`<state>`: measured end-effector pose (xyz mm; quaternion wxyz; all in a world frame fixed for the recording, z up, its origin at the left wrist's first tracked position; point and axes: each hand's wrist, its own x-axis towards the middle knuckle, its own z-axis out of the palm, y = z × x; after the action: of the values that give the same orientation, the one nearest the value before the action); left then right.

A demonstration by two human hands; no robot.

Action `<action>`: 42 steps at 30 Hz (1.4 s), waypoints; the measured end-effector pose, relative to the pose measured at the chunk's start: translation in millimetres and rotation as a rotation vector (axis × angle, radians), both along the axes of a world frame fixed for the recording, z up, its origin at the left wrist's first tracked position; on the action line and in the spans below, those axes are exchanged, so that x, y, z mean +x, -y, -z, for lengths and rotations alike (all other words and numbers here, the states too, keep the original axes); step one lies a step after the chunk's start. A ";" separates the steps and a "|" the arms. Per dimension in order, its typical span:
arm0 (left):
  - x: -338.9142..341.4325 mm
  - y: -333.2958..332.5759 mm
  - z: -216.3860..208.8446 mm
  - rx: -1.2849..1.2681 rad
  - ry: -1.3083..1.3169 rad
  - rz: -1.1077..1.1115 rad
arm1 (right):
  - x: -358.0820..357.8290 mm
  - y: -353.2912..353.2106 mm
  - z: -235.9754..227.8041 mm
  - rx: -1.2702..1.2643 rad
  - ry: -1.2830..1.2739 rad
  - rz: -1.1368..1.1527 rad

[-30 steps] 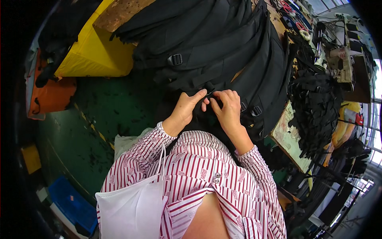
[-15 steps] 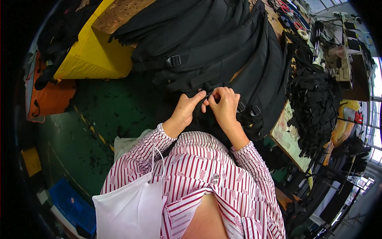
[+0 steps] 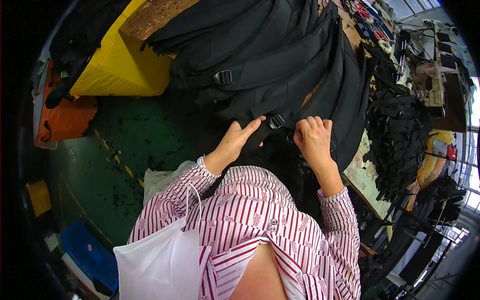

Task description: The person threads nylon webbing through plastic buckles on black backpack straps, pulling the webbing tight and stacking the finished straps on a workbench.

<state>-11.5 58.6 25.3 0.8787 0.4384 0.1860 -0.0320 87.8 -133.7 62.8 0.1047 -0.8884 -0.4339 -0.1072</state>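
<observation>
My left hand [image 3: 233, 142] is closed on a black padded strap [image 3: 256, 136], thumb along its top. At the end of that strap, just beyond my left fingertips, sits a black plastic buckle [image 3: 276, 121]. To the right of the buckle, my right hand [image 3: 315, 141] is curled with the fingers pressed together. Whatever it pinches is lost against the black cloth. Many similar black straps [image 3: 280, 65] lie in a heap beyond both hands, and another buckle [image 3: 223, 77] shows on one of them at the left.
A yellow sheet-covered block [image 3: 127, 65] and an orange container [image 3: 62, 112] stand at the left. Black scraps litter the green floor [image 3: 135, 130]. On the right, a pile of black webbing [image 3: 400, 145] lies beside a worn board [image 3: 367, 175]. A blue crate [image 3: 90, 255] is at lower left.
My hands were together at the strap's end; my right hand has moved away to the right. The buckle between them now shows. My left hand has stayed nearly in place.
</observation>
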 end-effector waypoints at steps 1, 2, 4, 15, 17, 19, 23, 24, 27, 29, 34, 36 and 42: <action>-3.4 -0.8 7.0 0.089 0.060 -0.061 | -1.6 1.6 1.4 0.017 -0.048 0.005; -6.9 -2.6 12.1 0.179 0.119 -0.122 | -2.4 2.4 0.9 0.019 -0.050 0.001; -14.6 -10.5 18.6 0.234 0.112 -0.094 | -2.6 2.7 -0.3 0.052 -0.120 0.018; -46.2 -77.0 17.7 0.270 0.088 -0.554 | -3.9 -1.4 -5.7 0.033 -0.223 0.016; -44.8 -70.0 0.6 0.288 0.093 -0.454 | -7.5 -5.6 -14.0 0.087 -0.250 0.047; -45.8 -56.7 -14.1 0.298 0.056 -0.333 | -12.4 -14.0 -19.8 0.109 -0.274 0.031; -48.8 -38.0 -24.4 0.402 0.079 -0.187 | -28.1 -40.7 -28.1 0.331 -0.445 -0.075; -48.6 -33.6 -24.7 0.429 0.092 -0.139 | -31.7 -46.1 -29.6 0.361 -0.500 -0.080; -46.7 -27.9 -21.0 0.495 0.121 -0.056 | -40.4 -64.1 -22.4 0.503 -0.764 -0.034; -44.0 -21.2 -17.9 0.670 0.293 -0.085 | -47.6 -71.5 -26.9 0.544 -0.764 -0.043; -31.8 -12.9 -7.9 0.997 0.435 -0.044 | -59.3 -77.3 -17.7 0.571 -0.836 0.043; -32.7 -10.9 -5.7 1.025 0.444 -0.021 | -61.8 -74.6 -16.9 0.570 -0.836 0.061; -39.0 -8.6 4.2 1.113 0.397 0.106 | -61.8 -70.8 -7.7 0.430 -0.414 0.005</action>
<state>-50.6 67.2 21.1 0.5318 0.8397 -0.0154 0.1092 26.0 -63.0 70.5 0.3764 -0.8499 -0.3685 -0.0134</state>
